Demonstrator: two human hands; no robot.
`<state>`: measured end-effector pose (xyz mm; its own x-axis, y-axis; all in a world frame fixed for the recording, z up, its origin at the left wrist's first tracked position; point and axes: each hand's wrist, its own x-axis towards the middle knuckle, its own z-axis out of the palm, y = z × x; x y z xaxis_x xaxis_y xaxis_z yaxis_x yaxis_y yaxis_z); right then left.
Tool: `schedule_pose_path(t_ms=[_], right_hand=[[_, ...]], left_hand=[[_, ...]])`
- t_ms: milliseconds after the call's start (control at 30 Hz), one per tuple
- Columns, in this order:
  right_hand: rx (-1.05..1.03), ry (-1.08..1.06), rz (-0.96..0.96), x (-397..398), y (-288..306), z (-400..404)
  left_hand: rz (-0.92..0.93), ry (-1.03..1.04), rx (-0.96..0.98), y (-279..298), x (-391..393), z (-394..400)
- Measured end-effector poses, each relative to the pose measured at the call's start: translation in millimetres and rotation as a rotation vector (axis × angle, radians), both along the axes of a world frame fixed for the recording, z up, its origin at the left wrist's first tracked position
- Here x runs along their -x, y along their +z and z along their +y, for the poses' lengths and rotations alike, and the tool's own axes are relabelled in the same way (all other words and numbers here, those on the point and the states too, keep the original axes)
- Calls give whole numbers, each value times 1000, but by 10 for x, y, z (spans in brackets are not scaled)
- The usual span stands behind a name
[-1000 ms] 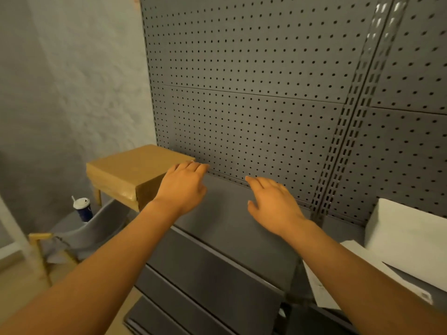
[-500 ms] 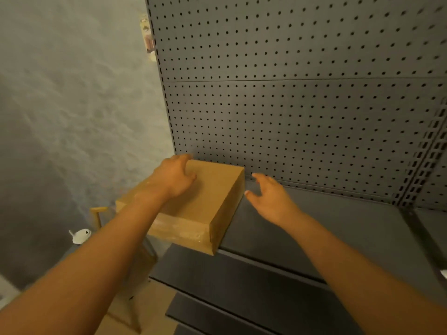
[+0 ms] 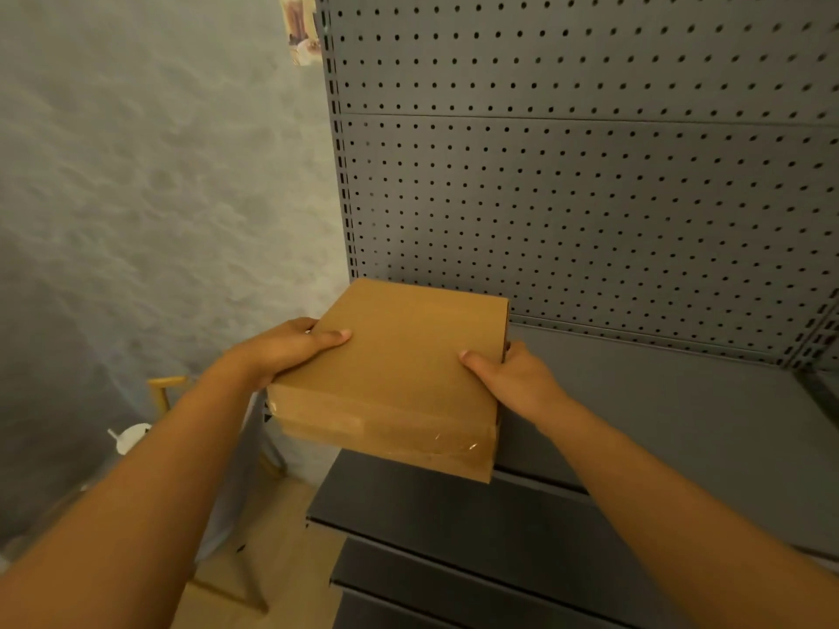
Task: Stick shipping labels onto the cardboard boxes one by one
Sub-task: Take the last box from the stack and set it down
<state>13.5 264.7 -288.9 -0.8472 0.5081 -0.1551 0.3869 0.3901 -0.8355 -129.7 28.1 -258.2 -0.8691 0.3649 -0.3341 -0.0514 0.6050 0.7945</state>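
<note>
A flat brown cardboard box [image 3: 404, 370] with clear tape along its near edge is held between both my hands at the left end of the grey shelf [image 3: 672, 429]. My left hand [image 3: 290, 347] grips its left side, thumb on top and fingers round the edge. My right hand [image 3: 513, 379] grips the right side the same way, thumb lying on the top face. The box top is bare, with no label on it. No shipping labels are in view.
A grey perforated back panel [image 3: 590, 174] rises behind the shelf, with lower shelves [image 3: 454, 537] stepping out below. Left of the rack is a grey wall, a wooden chair frame [image 3: 163, 388] and a white cup lid [image 3: 131, 438] low down.
My left hand slid from the box top to its left side and my right hand closed on the right side. The box has come off the shelf end toward me; the view turned left.
</note>
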Motion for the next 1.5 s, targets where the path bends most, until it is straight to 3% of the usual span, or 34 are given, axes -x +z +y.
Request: schedule_pose_path(t_ms=[100, 333, 533, 700, 1133, 1500], right_hand=[[2, -21, 18, -19, 24, -29], [84, -99, 287, -133, 307, 55], [62, -156, 388, -442, 623, 487], [-31, -328, 398, -875, 763, 980], [14, -314, 237, -2188, 575, 2151], [60, -274, 65, -2511, 145, 2558]], left_hand=[[-64, -14, -119, -20, 25, -55], [101, 109, -334, 202, -110, 170], [193, 69, -492, 494, -426, 649], [134, -127, -482, 596, -721, 1146], [35, -140, -418, 330, -1899, 2603], [46, -87, -270, -48, -2364, 3032]])
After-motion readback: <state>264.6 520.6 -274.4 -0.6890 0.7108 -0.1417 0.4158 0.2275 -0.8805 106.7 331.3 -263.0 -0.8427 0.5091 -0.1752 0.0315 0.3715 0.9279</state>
